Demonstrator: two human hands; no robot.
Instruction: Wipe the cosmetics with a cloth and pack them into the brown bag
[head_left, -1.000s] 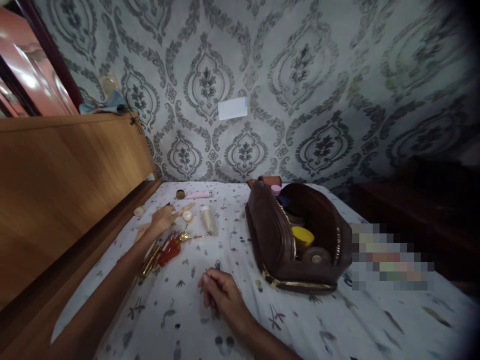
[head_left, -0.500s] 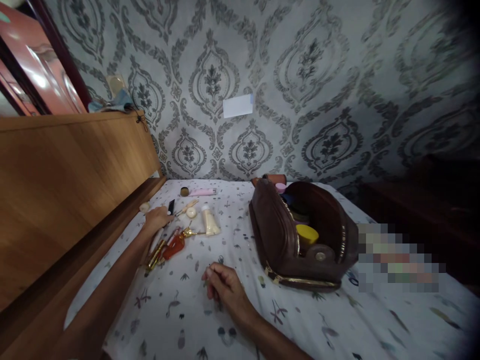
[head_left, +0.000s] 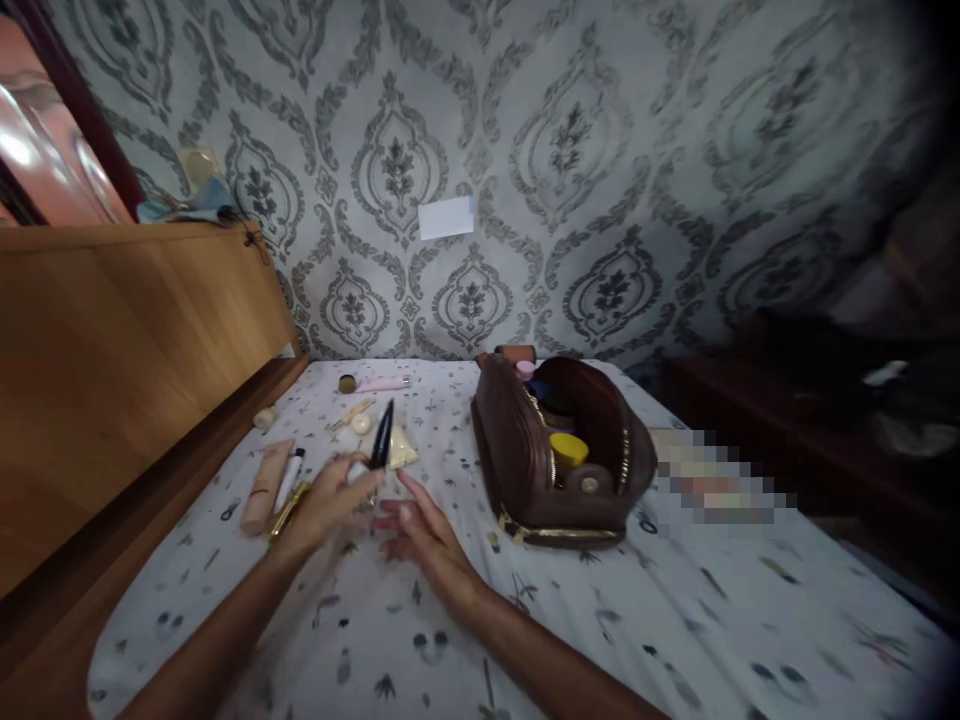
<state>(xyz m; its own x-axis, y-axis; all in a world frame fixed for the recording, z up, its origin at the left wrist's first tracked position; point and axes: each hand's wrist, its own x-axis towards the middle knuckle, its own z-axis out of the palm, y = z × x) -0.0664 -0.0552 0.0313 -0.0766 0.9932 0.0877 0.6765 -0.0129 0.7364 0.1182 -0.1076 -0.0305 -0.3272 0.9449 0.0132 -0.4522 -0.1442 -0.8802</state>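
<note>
A slim black cosmetic tube (head_left: 383,437), blurred and pointing upward, is held in my left hand (head_left: 337,497). Close beside it, my right hand (head_left: 429,535) has its fingers spread with nothing in them. Left of my left hand lie a beige tube (head_left: 268,487), a white tube with a black cap (head_left: 289,480) and a gold tube (head_left: 288,512). Behind my hands are a cream-coloured tube (head_left: 402,448), partly covered, and a small round cream item (head_left: 361,424). The brown cosmetic bag (head_left: 511,450) stands unzipped on the right, a yellow lid (head_left: 568,450) showing inside.
Farther back on the patterned sheet (head_left: 442,640) lie a pink tube (head_left: 384,384) and a small round jar (head_left: 346,384). A wooden board (head_left: 142,350) edges the left side. The papered wall (head_left: 495,150) rises behind. Right of the bag is a pixelated patch.
My left hand has come right and nearer with the black tube, uncovering the beige tube. My right hand's fingers have spread beside it. The view has turned slightly right.
</note>
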